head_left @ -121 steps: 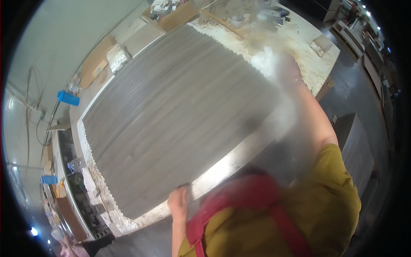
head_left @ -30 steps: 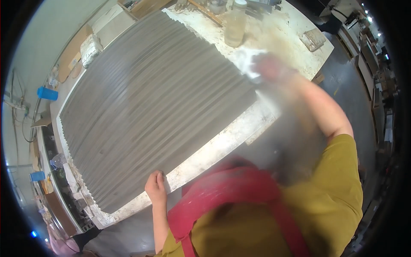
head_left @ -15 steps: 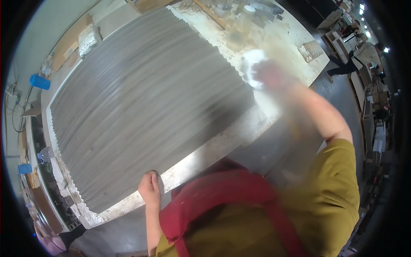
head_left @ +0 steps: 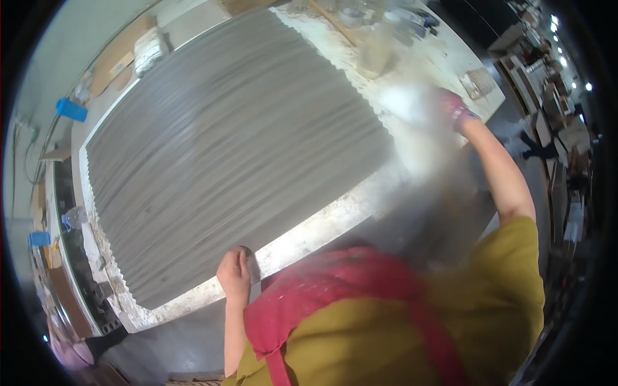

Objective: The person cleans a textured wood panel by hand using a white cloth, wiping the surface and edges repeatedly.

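L hand (head_left: 235, 275) on slab (head_left: 225, 148) edge | R hand (head_left: 450, 103) blurred, far corner

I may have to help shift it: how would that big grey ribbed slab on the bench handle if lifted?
The grey slab covers most of the workbench, so it is probably heavy and awkward for one person. It lies flat, so likely stiff. The left hand rests at its near edge; the ridged face looks wet, perhaps slippery.

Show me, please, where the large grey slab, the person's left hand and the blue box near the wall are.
grey slab (head_left: 225, 141), head view, middle of its ridged grey face.
left hand (head_left: 234, 275), head view, back of the hand at the slab's near edge.
blue box (head_left: 70, 109), head view, its top.
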Motion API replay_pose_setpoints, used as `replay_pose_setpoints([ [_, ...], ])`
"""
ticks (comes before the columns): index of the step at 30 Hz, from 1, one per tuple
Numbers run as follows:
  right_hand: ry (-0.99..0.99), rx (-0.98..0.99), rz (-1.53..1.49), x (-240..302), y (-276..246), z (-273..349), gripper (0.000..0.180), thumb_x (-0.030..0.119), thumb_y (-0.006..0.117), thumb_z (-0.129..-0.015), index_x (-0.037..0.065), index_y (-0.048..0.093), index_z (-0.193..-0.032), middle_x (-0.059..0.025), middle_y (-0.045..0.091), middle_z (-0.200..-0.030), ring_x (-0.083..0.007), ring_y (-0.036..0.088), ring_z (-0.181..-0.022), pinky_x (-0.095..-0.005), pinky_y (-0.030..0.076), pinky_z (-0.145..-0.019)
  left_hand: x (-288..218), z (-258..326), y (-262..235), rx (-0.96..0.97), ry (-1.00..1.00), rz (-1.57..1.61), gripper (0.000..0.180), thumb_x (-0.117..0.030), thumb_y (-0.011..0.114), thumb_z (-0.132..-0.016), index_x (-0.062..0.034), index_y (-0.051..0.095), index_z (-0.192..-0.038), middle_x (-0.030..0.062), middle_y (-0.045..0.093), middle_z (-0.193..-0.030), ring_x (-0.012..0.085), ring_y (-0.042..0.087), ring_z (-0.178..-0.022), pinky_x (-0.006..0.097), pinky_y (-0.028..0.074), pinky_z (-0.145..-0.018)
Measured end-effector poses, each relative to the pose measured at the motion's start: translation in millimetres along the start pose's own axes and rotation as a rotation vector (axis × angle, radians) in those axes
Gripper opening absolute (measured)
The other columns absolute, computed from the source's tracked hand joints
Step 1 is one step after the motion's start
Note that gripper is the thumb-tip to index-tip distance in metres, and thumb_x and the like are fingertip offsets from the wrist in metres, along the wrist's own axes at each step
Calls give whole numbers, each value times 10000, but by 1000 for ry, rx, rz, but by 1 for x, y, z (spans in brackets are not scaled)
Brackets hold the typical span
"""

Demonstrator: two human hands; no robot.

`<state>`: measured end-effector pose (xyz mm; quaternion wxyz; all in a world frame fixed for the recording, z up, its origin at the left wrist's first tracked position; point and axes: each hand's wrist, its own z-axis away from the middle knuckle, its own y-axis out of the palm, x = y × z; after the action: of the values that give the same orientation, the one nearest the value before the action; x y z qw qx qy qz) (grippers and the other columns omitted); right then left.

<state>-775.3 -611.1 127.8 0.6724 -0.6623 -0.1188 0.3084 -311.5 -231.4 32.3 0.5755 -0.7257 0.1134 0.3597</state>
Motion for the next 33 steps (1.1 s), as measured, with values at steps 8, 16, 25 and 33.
replay_pose_setpoints([
  [8, -2, -239, -1398, 139, -46, -7, 443, 130, 605, -858, -32, 501, -1257, -93, 595, -1187, -141, 557, -1054, -276, 448, -898, 8, 2, 0, -62, 109, -89, 50, -93, 606, -862, -51, 619, -887, 134, 620, -796, 338, 607, -723, 403, 475, -630],
  [16, -137, -388, -563, 251, 52, 5, 577, 131, 666, -705, 138, 548, -1270, -190, 467, -1331, -385, 419, -1232, -486, 302, -1050, 12, 2, 6, -88, 182, -57, 57, -95, 608, -840, -49, 622, -872, 126, 612, -787, 335, 598, -701, 411, 473, -624],
  [25, -520, -245, -987, 452, -49, -20, 459, 110, 553, -821, 121, 542, -1279, -164, 545, -1268, -322, 480, -1220, -416, 361, -1041, 38, 15, -32, 190, 419, 50, 128, -89, 611, -840, -59, 625, -963, 114, 601, -975, 312, 578, -916, 401, 464, -798],
  [33, -244, -337, -330, 384, 8, 20, 591, 244, 603, -841, 46, 437, -1371, -239, 354, -1438, -422, 340, -1318, -479, 276, -1084, 146, 65, -126, 11, 123, -166, 142, -61, 621, -823, -46, 633, -964, 110, 594, -967, 309, 564, -873, 399, 469, -773],
])
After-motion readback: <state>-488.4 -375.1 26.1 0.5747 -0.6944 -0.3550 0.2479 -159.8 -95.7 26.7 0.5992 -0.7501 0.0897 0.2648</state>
